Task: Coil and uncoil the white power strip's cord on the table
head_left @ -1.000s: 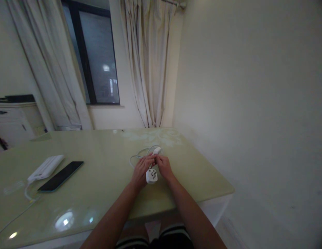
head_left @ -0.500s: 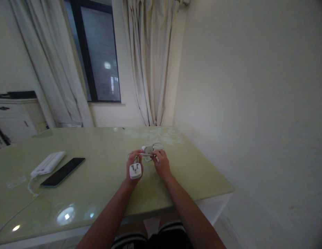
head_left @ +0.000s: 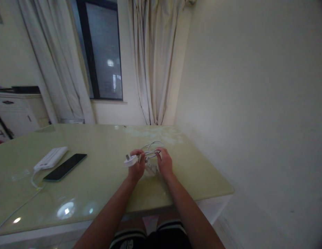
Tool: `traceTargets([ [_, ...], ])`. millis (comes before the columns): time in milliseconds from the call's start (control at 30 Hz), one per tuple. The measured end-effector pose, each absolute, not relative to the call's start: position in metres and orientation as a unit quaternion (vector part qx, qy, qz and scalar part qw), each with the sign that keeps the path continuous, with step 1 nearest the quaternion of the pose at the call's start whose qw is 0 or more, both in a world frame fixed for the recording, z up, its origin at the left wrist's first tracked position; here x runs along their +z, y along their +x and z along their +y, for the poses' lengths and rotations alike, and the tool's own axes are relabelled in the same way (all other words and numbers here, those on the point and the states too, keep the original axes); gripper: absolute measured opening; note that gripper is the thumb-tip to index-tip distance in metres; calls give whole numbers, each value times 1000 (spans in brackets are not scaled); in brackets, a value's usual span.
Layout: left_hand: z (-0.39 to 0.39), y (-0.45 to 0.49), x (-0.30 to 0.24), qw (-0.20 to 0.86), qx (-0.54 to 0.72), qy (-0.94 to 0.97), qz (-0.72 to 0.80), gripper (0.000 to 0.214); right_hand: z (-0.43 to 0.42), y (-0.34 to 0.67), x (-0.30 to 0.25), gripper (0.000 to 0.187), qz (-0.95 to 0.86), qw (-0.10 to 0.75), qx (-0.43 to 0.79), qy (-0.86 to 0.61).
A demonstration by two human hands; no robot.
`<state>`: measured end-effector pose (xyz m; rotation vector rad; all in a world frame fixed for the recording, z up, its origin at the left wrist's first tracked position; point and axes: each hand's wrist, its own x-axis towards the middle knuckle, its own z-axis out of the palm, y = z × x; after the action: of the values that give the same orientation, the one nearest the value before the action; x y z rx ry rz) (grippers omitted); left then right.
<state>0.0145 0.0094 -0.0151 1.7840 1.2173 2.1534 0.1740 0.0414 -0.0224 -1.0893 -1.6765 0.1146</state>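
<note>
A white cable [head_left: 152,152] is looped in several turns between my two hands, above the table. My left hand [head_left: 137,168] is closed around the left side of the loops, and a white plug [head_left: 131,160] with metal prongs sticks out to its left. My right hand [head_left: 164,162] pinches the right side of the loops between thumb and fingers. Low between the hands hangs a blurred white block [head_left: 151,169], apparently on the same cable. Its exact shape is smeared by motion.
The pale green glossy table [head_left: 104,145] carries a white power bank [head_left: 51,157] and a dark phone [head_left: 65,167] on the left. A thin white cord [head_left: 18,209] runs from there to the left edge. A wall [head_left: 241,103] borders the right side.
The plug has turned from facing me to pointing up and left. The white block swung from beyond the hands to below them. The cable loops rose between my hands.
</note>
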Motion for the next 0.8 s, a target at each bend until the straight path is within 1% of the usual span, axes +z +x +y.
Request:
traceTargets([
  [133,2,18,-6,139,684,581,419,22,41,180,-19,21,-639,573,75,-507],
  [200,1,21,-3,192,665,591,415,25,42,183,-18,25,-606,568,91,-550],
  [267,1,23,-2,245,641,608,399,29,42,184,-18,29,-592,553,137,-570],
  [400,3,25,-7,313,616,630,355,35,44,182,-19,33,-590,551,232,-542],
  [567,9,29,-11,371,638,598,312,50,44,180,-18,35,-618,558,311,-458],
  [667,10,30,-4,382,623,596,332,48,37,182,-14,32,-669,545,289,-413],
  [800,9,26,6,402,612,579,359,35,26,185,-5,31,-754,499,211,-372],
])
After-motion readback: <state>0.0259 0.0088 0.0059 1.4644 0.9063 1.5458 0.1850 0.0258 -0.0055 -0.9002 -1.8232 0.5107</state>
